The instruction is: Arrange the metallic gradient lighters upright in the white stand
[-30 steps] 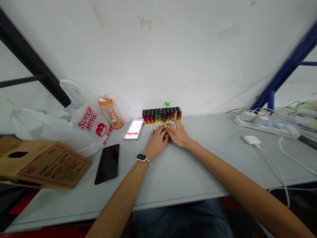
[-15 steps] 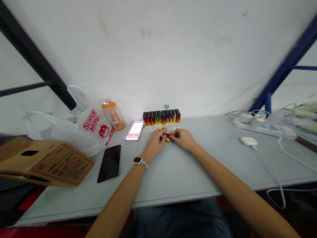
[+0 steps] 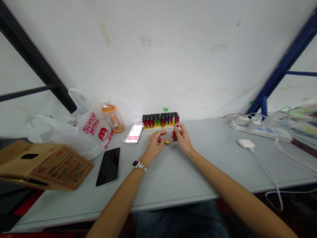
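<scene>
My left hand [image 3: 155,144] is curled low over the table, its fingers and thumb around red-and-gold batteries [image 3: 167,142]. Their gold ends stick out at the thumb and near the fingertips; how many lie under the hand is hidden. Close by, my right hand [image 3: 182,136] pinches a dark red battery [image 3: 175,134] held roughly upright between thumb and fingers. Just beyond both hands, rows of standing batteries [image 3: 153,121] with black tops and red, green, blue and yellow bodies fill a whitish tray [image 3: 148,130] by the wall.
On the left are a blurred-out bright phone-like item [image 3: 134,133], an orange drink bottle [image 3: 113,118], a white plastic bag [image 3: 61,129], a dark-screened phone [image 3: 108,166] and a cardboard box [image 3: 54,165]. A power strip [image 3: 267,130] and white charger [image 3: 246,143] with cables sit right.
My right hand has pulled away from my left and turned its battery from lying flat to roughly upright. My left hand stays almost in place. The view has shifted slightly.
</scene>
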Tool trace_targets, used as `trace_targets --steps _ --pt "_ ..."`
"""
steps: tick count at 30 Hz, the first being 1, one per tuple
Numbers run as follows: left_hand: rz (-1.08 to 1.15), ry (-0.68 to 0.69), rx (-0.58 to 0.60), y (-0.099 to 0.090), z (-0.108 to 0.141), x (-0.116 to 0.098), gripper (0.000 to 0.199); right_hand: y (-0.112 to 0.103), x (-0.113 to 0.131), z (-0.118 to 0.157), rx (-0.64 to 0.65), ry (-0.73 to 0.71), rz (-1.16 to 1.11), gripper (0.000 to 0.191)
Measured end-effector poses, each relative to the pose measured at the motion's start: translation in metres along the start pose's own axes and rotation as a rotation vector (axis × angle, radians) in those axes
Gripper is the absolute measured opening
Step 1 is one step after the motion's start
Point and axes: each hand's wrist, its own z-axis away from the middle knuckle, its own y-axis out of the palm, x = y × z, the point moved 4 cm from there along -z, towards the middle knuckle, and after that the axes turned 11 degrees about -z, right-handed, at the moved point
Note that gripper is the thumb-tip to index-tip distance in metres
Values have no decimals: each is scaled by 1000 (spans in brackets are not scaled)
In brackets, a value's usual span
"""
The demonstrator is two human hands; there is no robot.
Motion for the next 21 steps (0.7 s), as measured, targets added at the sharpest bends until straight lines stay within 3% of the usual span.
trace_targets --steps 4,10,15,21 --pt "49 -43 25 2 0 2 25 -3 -7 3 -66 45 156 41" --pt "42 -56 41 1 0 3 21 -4 -4 6 -106 -82 425 34" --pt "14 -29 34 0 -1 3 20 2 -6 10 -72 -91 470 27" --pt "12 -18 34 1 -1 3 20 3 -5 12 -43 -95 459 40"
